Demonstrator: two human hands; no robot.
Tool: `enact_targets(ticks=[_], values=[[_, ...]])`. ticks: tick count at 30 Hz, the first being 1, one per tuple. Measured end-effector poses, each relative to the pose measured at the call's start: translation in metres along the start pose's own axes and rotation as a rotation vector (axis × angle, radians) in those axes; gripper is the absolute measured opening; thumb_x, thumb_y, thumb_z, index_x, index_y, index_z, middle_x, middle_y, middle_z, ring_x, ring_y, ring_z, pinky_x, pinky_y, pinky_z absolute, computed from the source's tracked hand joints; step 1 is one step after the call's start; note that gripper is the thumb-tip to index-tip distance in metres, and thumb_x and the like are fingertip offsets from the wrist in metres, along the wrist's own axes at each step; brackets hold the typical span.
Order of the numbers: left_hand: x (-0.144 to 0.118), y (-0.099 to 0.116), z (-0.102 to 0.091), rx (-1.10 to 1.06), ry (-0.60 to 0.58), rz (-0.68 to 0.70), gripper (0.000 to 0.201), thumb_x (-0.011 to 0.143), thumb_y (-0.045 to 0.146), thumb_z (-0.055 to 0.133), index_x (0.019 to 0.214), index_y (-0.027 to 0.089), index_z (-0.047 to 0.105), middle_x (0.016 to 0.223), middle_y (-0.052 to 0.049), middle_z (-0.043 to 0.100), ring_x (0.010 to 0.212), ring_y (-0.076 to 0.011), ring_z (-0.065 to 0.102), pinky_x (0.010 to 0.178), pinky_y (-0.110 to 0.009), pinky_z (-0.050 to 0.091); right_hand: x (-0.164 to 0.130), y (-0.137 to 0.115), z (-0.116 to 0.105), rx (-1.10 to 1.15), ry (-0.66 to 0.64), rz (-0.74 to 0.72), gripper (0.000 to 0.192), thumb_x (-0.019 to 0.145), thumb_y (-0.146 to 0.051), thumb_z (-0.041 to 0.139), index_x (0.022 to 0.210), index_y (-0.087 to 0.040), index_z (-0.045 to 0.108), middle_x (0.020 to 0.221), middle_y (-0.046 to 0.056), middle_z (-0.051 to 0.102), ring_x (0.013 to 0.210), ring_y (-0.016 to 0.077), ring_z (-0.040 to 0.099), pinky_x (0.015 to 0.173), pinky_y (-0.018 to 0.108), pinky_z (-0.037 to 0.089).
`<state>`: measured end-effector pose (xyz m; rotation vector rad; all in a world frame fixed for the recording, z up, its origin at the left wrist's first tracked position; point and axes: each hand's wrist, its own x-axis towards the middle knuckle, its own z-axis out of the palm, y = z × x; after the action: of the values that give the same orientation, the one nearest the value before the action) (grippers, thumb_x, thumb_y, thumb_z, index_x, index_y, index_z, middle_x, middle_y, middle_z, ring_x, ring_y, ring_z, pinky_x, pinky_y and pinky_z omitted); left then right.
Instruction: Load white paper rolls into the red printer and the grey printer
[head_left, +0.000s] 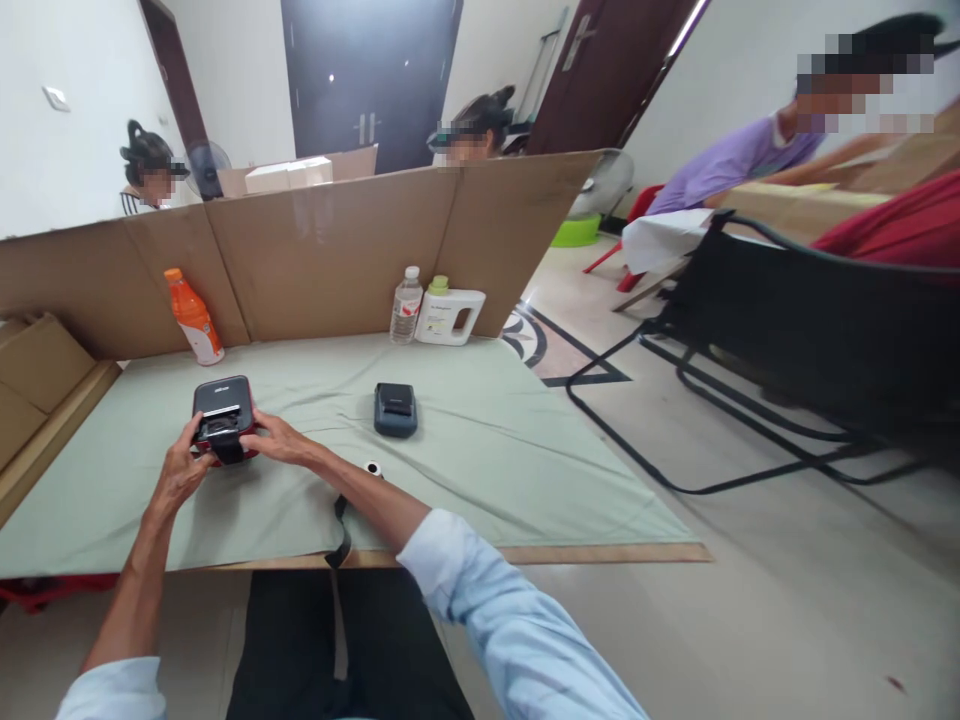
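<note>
Both of my hands grip a small black label printer (223, 394) with red sides, at the left of the cloth-covered table. My left hand (182, 470) holds its lower left corner, fingers closed on the edge. On the right side, my right hand (276, 438) presses its thumb and fingers against the front near a dark flap (227, 447). A smaller dark blue printer-like device (395, 410) lies to the right of my hands. A small white roll (373, 468) with a black core shows just beyond my right forearm. A black strap (340, 535) hangs over the table's front edge.
A tall cardboard panel (330, 250) stands along the table's back edge. Before it are an orange bottle (194, 318), a clear bottle (406, 308) and a white jug (450, 316). Cardboard boxes (37, 385) sit at left. Right, a black folding chair (795, 330); other people sit beyond.
</note>
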<state>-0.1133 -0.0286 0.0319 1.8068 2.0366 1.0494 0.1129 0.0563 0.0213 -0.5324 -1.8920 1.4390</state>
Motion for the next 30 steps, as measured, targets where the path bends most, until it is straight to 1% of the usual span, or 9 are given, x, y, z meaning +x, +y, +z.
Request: enact_targets(ticks=[4,8,11,14,17,19,24,27,30], values=[[-0.002,-0.020,-0.004,0.036,0.023,-0.039,0.091,0.070,0.043,0.067,0.154,0.012,0.047,0.129,-0.015,0.070,0.065,-0.0155,0.064,0.067,-0.032,0.060,0.014,0.006,0.015,-0.062,0.000,0.024,0.050,0.086,-0.032,0.074,0.131,-0.016,0.060,0.115,0.005,0.071,0.109,0.0246,0.063,0.095,0.034,0.052],[-0.003,-0.021,-0.004,0.122,0.060,-0.009,0.088,0.070,0.041,0.068,0.152,0.015,0.049,0.119,-0.013,0.073,0.078,-0.0247,0.070,0.075,-0.040,0.062,0.013,-0.002,0.011,-0.150,-0.032,-0.007,0.043,0.090,-0.039,0.072,0.127,-0.019,0.063,0.115,0.004,0.072,0.112,0.0273,0.064,0.096,0.037,0.053],[-0.007,0.006,-0.004,0.257,0.228,0.129,0.070,0.073,0.025,0.062,0.142,0.018,0.060,0.130,-0.015,0.070,0.120,-0.0378,0.065,0.105,-0.055,0.053,-0.010,-0.014,-0.017,-0.256,0.064,-0.082,0.050,0.092,-0.046,0.069,0.136,-0.022,0.061,0.132,0.008,0.068,0.130,0.0306,0.057,0.110,0.045,0.047],[-0.010,0.054,0.015,0.252,0.377,0.292,0.061,0.077,0.016,0.056,0.137,0.018,0.065,0.148,-0.016,0.059,0.142,-0.0383,0.050,0.121,-0.059,0.037,-0.055,-0.014,-0.070,-0.383,0.391,-0.119,0.057,0.097,-0.049,0.061,0.147,-0.022,0.054,0.152,0.013,0.054,0.149,0.0298,0.039,0.126,0.050,0.029],[0.001,0.102,0.069,0.031,0.097,0.417,0.058,0.078,0.014,0.052,0.133,0.020,0.068,0.141,-0.011,0.066,0.134,-0.0308,0.058,0.118,-0.052,0.045,-0.108,0.009,-0.130,-0.480,0.871,-0.035,0.059,0.098,-0.051,0.054,0.146,-0.017,0.055,0.153,0.018,0.051,0.149,0.0319,0.035,0.129,0.053,0.020],[0.016,0.128,0.118,-0.140,-0.182,0.395,0.059,0.077,0.016,0.052,0.134,0.020,0.069,0.136,-0.010,0.069,0.121,-0.0277,0.066,0.105,-0.045,0.056,-0.137,0.032,-0.159,-0.497,1.041,0.080,0.062,0.095,-0.054,0.052,0.142,-0.013,0.055,0.150,0.022,0.051,0.148,0.0350,0.036,0.127,0.057,0.021],[0.055,0.169,0.218,-0.387,-0.671,0.174,0.060,0.069,0.020,0.059,0.127,0.011,0.071,0.114,-0.014,0.075,0.090,-0.0256,0.070,0.070,-0.033,0.059,-0.162,0.078,-0.179,-0.461,0.931,0.361,0.049,0.091,-0.057,0.050,0.112,-0.016,0.066,0.112,0.018,0.069,0.112,0.0331,0.061,0.105,0.053,0.047],[0.062,0.179,0.239,-0.480,-0.748,0.167,0.053,0.065,0.018,0.067,0.117,0.008,0.073,0.102,-0.012,0.076,0.081,-0.0231,0.067,0.066,-0.029,0.055,-0.158,0.085,-0.174,-0.507,0.905,0.348,0.041,0.090,-0.057,0.048,0.097,-0.020,0.065,0.094,0.010,0.069,0.093,0.0278,0.062,0.095,0.045,0.051],[0.058,0.170,0.236,-0.527,-0.700,0.215,0.049,0.064,0.018,0.073,0.113,0.006,0.074,0.099,-0.012,0.076,0.081,-0.0222,0.065,0.068,-0.028,0.053,-0.151,0.082,-0.164,-0.543,0.885,0.334,0.041,0.090,-0.056,0.050,0.096,-0.019,0.066,0.093,0.011,0.068,0.090,0.0270,0.062,0.091,0.043,0.051]])
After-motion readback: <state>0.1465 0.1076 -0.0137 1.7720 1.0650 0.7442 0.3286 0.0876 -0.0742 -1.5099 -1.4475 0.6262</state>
